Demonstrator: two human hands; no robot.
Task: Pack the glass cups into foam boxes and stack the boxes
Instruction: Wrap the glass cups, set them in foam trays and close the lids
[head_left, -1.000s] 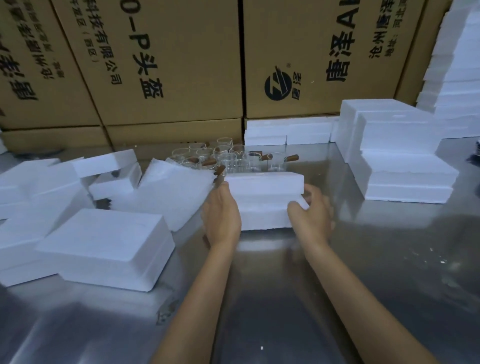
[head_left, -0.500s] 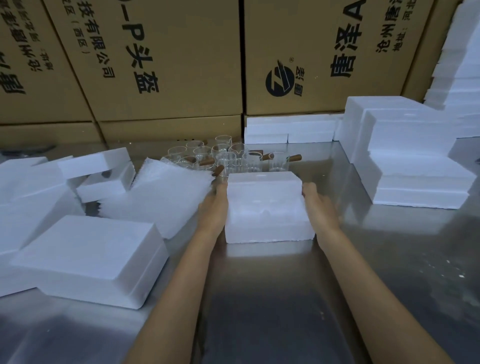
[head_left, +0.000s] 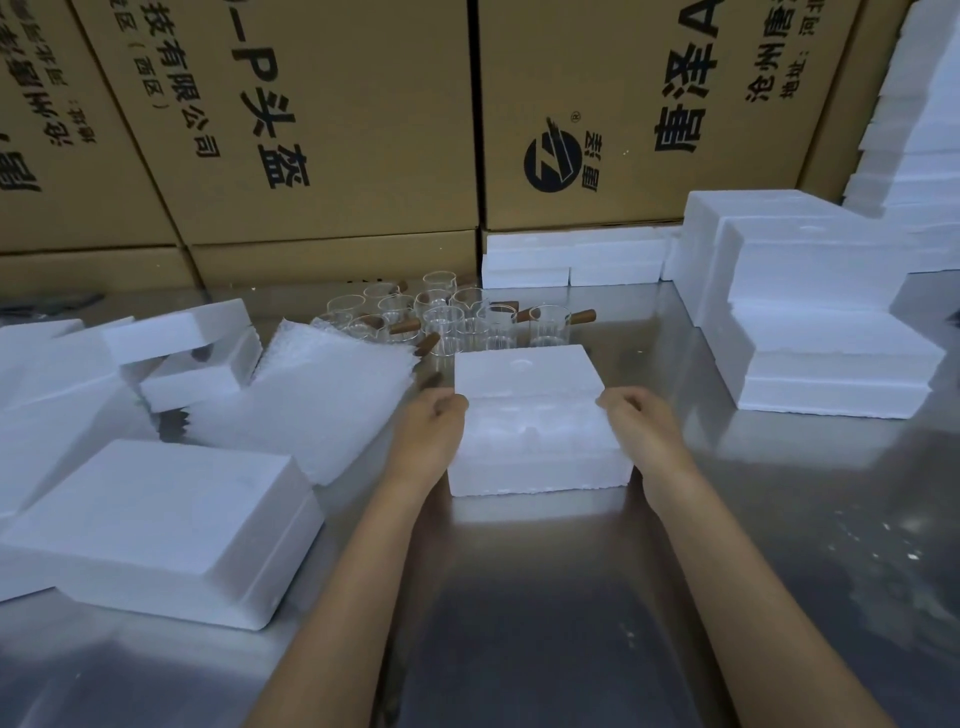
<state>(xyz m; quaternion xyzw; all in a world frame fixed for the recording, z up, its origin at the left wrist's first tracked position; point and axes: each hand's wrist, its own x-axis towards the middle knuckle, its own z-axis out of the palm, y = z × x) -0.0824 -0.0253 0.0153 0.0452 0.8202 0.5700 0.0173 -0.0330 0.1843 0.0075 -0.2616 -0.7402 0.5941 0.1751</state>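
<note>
Head view, looking down on the steel bench (head_left: 701, 597). Your left hand (head_left: 428, 434) and right hand (head_left: 641, 436) flank a foam box (head_left: 540, 454) at centre; each grip is clamped on the box, fingers curled against its left and right sides near the line where the foam lid (head_left: 527, 371) meets it; the lid lies across the far part of the box, its near edge set back so that the moulded top of the box shows in front; the box rests on the bench. Just beyond the lid stands a cluster of glass cups (head_left: 447, 322) with brown wooden handles, upright on the bench, none of them in your hands; whether any cup sits inside the box cannot be told. Left of the box lies a crumpled sheet of bubble wrap (head_left: 311, 395), touching your left wrist area; nearer on the left sits a large closed foam box (head_left: 156, 525); farther left, loose foam pieces (head_left: 176, 343) lie tilted on one another. At right, a stack of foam boxes (head_left: 810, 312) stands well apart from your right hand; flat foam slabs (head_left: 571, 257) line the far edge; printed cardboard cartons (head_left: 332, 119) form the wall behind.
</note>
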